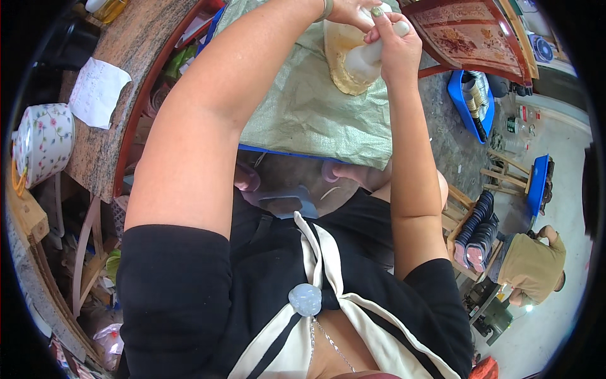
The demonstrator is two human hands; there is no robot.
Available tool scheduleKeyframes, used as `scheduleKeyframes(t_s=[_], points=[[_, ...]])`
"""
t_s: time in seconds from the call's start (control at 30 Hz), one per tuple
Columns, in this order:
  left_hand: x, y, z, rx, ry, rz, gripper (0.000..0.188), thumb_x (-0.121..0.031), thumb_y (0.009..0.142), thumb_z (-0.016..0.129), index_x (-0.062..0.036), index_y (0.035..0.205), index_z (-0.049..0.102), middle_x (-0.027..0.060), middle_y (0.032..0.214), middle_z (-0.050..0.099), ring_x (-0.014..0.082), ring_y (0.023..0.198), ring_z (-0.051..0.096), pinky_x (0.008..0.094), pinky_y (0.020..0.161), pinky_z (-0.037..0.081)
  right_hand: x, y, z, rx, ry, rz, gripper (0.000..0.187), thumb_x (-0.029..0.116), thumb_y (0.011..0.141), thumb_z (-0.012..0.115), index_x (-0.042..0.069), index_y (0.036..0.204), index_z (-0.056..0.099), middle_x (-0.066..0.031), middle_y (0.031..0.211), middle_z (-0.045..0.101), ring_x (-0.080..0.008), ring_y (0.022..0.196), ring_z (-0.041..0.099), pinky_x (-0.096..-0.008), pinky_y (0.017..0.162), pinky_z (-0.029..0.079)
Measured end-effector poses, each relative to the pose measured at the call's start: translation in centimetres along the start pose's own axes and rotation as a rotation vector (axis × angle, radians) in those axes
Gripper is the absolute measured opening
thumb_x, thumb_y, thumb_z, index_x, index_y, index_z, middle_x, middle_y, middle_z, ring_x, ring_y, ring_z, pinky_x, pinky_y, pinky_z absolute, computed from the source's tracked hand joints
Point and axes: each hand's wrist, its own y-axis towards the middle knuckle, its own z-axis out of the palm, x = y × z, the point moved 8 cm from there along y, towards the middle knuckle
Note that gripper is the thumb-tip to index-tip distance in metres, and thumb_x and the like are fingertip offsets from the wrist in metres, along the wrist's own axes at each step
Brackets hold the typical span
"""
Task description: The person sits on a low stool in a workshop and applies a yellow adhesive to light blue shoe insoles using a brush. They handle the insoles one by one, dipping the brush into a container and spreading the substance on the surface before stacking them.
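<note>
Head view: right hand point(401, 52) grips white tool point(364, 60); paper point(99, 95) bears writing point(95, 81).

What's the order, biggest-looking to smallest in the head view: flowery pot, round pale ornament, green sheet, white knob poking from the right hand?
1. Green sheet
2. Flowery pot
3. Round pale ornament
4. White knob at the right hand

White bulbous object point(364, 61) (seemingly tilted).
</note>
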Motion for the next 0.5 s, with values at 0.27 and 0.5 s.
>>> scheduleKeyframes(t_s=[0.27,0.5], points=[[1.0,0.2,-0.3,-0.050,-0.033,0.014,0.088,-0.068,0.070,0.052,-0.0047,0.131,0.052,0.0196,0.137,0.047,0.0333,0.128,0.043,0.0391,0.108,0.032,0.7,0.0,0.3,-0.005,0.041,-0.050,0.014,0.012,0.089,0.064,0.001,0.083,0.057,-0.0035,0.063,0.056,-0.0118,0.059,0.056,-0.0249,0.058,0.046],[2.1,-0.1,0.5,-0.071,-0.111,-0.027,0.096,-0.072,0.067,0.057,-0.0063,0.135,0.048,0.0201,0.144,0.038,0.0318,0.134,0.036,0.0390,0.111,0.028,2.0,-2.3,0.5,-0.061,-0.100,-0.192,0.015,0.012,0.088,0.065,0.001,0.081,0.058,-0.0013,0.064,0.058,-0.0076,0.059,0.056,-0.0220,0.057,0.045]])
